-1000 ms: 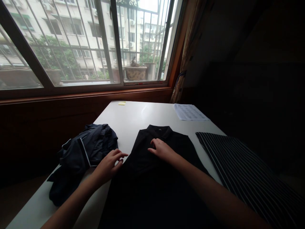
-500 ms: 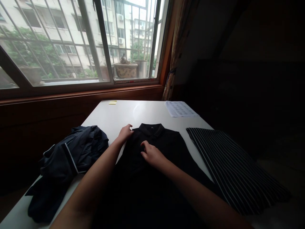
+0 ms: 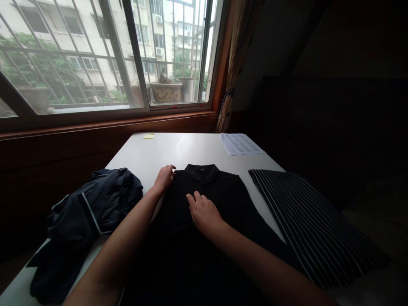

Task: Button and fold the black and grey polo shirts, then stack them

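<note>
A black polo shirt (image 3: 229, 193) lies spread front side up, its collar toward the far side and its lower part lost in shadow. At the shirt's left shoulder, my left hand (image 3: 165, 176) has thumb and fingers closed about the edge of the cloth. My right hand (image 3: 205, 212) is over the chest below the collar, fingers apart and slightly bent, holding nothing; whether it presses on the fabric is hard to tell.
A crumpled dark garment with white piping (image 3: 105, 204) heaps at the left on the white table (image 3: 178, 146). Dark striped cloth (image 3: 306, 216) lies at the right. Printed sheets (image 3: 240, 144) and a yellow sticky note (image 3: 148, 136) are toward the window (image 3: 143, 55).
My left hand has gone from beside the shirt's left side up to its left shoulder and closed there. The right hand stays over the chest, its fingers spreading a little. The view has swung right.
</note>
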A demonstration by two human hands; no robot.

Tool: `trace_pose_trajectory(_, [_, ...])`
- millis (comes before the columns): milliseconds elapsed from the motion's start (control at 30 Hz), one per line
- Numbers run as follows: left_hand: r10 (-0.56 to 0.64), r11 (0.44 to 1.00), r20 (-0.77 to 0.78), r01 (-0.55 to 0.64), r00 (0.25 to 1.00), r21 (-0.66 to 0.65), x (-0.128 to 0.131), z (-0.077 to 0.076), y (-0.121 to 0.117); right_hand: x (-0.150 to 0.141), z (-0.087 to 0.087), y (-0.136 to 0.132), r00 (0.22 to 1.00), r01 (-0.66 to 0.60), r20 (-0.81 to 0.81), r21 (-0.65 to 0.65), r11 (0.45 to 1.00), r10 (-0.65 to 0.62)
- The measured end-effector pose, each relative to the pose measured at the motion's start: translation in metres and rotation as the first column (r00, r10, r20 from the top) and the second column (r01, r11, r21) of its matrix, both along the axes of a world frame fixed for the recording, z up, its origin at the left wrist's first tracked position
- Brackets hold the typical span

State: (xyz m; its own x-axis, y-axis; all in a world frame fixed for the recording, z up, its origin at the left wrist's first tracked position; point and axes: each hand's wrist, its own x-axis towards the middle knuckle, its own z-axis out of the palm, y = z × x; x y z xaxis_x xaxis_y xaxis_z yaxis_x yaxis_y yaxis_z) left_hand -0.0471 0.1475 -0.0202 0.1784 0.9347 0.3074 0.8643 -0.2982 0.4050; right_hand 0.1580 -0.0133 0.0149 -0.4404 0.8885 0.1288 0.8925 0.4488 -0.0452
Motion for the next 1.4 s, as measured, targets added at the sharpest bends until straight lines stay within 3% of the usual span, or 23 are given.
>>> trace_pose_trajectory(100, [-0.018,0.999,-0.052,0.020,0.998,0.025,-0.003,0.002,-0.005,-0.006,0.011,-0.012,0.995,-0.089,-0.044,0.122,0.989,0.095])
trace_pose_trajectory(167, [-0.030,0.999,-0.086,0.033,0.996,0.035,-0.007,0.004,-0.008,-0.012,0.016,-0.022,0.958,-0.251,-0.112,0.130,0.959,0.266])
trace_pose_trajectory(267, [-0.027,0.999,-0.132,0.030,0.991,0.026,-0.014,0.004,-0.010,-0.021,0.013,-0.038,0.826,-0.528,-0.169,0.107,0.843,0.539])
trace_pose_trajectory(333, [-0.005,1.000,-0.155,0.006,0.988,0.008,-0.018,0.003,-0.009,-0.027,0.005,-0.047,0.757,-0.631,-0.169,0.067,0.773,0.632])
trace_pose_trajectory(467, [0.050,0.998,-0.177,-0.057,0.983,-0.030,-0.021,0.001,-0.002,-0.035,-0.008,-0.058,0.721,-0.682,-0.157,0.016,0.732,0.675])
trace_pose_trajectory(667, [0.088,0.994,-0.163,-0.098,0.983,-0.050,-0.019,0.004,0.002,-0.033,-0.007,-0.055,0.721,-0.675,-0.149,0.067,0.735,0.676])
trace_pose_trajectory(800, [0.069,0.997,-0.112,-0.072,0.991,-0.024,-0.020,0.008,-0.011,-0.028,-0.010,-0.050,0.727,-0.655,-0.165,0.122,0.746,0.666])
trace_pose_trajectory(933, [-0.036,0.999,-0.014,0.036,0.999,0.012,-0.031,0.019,-0.056,-0.027,-0.015,-0.045,0.726,-0.636,-0.226,0.137,0.759,0.649])
trace_pose_trajectory(1000, [-0.175,0.984,0.172,0.177,0.969,0.005,-0.041,0.029,-0.093,-0.027,-0.017,-0.042,0.732,-0.629,-0.226,0.135,0.765,0.642])
trace_pose_trajectory(1067, [-0.253,0.960,0.261,0.275,0.932,-0.053,-0.052,0.040,-0.135,-0.026,-0.018,-0.037,0.737,-0.625,-0.212,0.149,0.766,0.642])
trace_pose_trajectory(1167, [-0.306,0.933,0.178,0.332,0.935,-0.139,-0.065,0.051,-0.194,-0.027,-0.019,-0.029,0.713,-0.649,-0.183,0.193,0.736,0.677])
trace_pose_trajectory(1233, [-0.307,0.938,0.071,0.315,0.949,-0.147,-0.069,0.050,-0.221,-0.027,-0.018,-0.025,0.682,-0.683,-0.151,0.218,0.697,0.716])
trace_pose_trajectory(1400, [-0.217,0.976,-0.104,0.213,0.971,-0.049,-0.068,0.030,-0.246,-0.024,-0.012,-0.019,0.653,-0.727,-0.032,0.252,0.638,0.757])
